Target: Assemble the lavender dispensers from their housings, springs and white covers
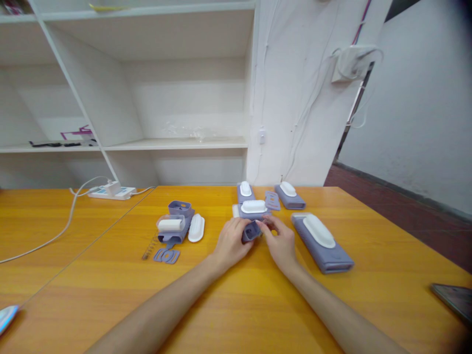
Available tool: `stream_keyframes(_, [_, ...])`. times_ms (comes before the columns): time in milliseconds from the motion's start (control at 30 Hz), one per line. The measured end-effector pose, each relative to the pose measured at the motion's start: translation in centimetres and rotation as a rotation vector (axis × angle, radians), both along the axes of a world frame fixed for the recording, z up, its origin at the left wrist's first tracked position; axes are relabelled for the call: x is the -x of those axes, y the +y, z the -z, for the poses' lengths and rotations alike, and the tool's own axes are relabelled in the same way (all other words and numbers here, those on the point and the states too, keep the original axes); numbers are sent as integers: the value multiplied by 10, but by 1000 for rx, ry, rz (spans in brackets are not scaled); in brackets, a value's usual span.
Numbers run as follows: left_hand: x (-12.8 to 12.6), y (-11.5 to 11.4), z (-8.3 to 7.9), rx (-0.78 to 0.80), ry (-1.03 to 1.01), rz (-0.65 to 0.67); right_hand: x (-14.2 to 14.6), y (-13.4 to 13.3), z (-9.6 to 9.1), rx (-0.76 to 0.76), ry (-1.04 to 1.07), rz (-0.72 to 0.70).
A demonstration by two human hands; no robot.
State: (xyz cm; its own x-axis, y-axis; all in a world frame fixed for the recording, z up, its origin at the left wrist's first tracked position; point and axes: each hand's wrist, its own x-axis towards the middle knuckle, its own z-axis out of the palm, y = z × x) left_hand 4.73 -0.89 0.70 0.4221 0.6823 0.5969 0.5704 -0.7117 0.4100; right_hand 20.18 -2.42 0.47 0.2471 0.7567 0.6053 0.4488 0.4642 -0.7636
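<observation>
My left hand (pixel 233 240) is closed around a small hollow grey-purple plastic housing (pixel 250 232), its open end facing me. At the housing's right rim, the thumb and fingers of my right hand (pixel 280 241) are pinched together; whether they also hold a small part is hidden. Just behind my hands lies a grey-purple unit with a white ribbed oval piece (pixel 253 206) on top. A flat grey-purple plate with cut-outs (pixel 272 200) rests behind my right hand. Right of that hand is a larger grey-purple unit (pixel 326 250) carrying a white oval piece.
Left on the wooden table (pixel 228 309) sit grey-purple housings (pixel 180 207), a white oval piece (pixel 196 228), a coil spring (pixel 149 248) and a cut-out plate (pixel 166 255). Two more units stand at the back. A power strip (pixel 112 191) with cable lies far left, a phone (pixel 453 297) far right.
</observation>
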Motion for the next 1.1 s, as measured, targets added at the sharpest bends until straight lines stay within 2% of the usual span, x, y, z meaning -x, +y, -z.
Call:
stream_keyframes(133, [0, 1, 2, 46, -33, -24, 4, 3, 4, 56, 158, -37])
stream_keyframes(367, [1, 4, 5, 76, -75, -9, 10, 5, 5, 61, 434, -152])
stream_keyframes(467, [0, 4, 5, 76, -96, -21, 11, 3, 2, 50, 443, -149])
stream_keyframes(633, [0, 3, 3, 59, -101, -36, 8, 2, 0, 34, 359, -14])
stream_keyframes(767, [0, 1, 2, 39, -53, -16, 9, 2, -2, 104, 448, -93])
stream_keyframes(867, [0, 0, 2, 24, -21, -1, 11, 0, -3, 102, 486, -155])
stream_keyframes(1100, [0, 0, 2, 11, -1, -18, 12, -2, -4, 93, 427, -160])
